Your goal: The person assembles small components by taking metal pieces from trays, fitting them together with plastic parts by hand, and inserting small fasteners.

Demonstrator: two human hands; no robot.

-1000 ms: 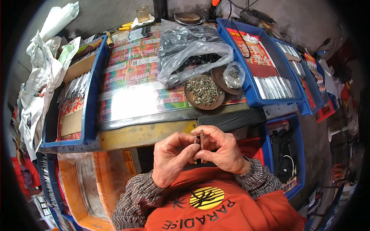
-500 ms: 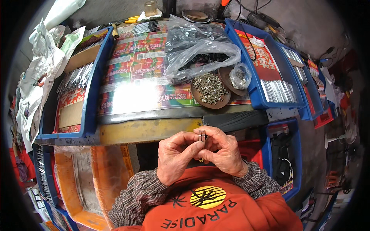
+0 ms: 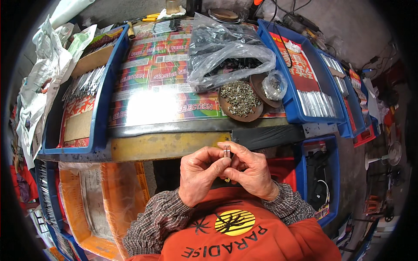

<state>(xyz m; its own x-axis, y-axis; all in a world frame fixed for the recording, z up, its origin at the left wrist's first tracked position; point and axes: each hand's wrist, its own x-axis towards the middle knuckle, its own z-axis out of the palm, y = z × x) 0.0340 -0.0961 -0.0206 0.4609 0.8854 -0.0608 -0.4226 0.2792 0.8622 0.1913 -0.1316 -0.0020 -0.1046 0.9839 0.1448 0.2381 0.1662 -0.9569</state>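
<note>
My left hand and my right hand meet in front of my red apron, just off the table's near edge. Both are closed, fingertips together around a small, narrow metal piece that stands upright between them. Its exact kind is too small to make out, and my fingers cover its lower part. Beyond the hands, a round brown dish on the table holds a heap of small brass-coloured metal parts. A second brown dish beside it carries a small clear plastic bag.
A large clear plastic bag of dark parts lies behind the dishes. Blue trays with rows of silvery metal strips flank the table, one left, one right. Below are an orange lined crate and another blue bin.
The view has shifted slightly. My hands keep nearly the same pose, and the small metal piece between the fingertips is turned a little.
</note>
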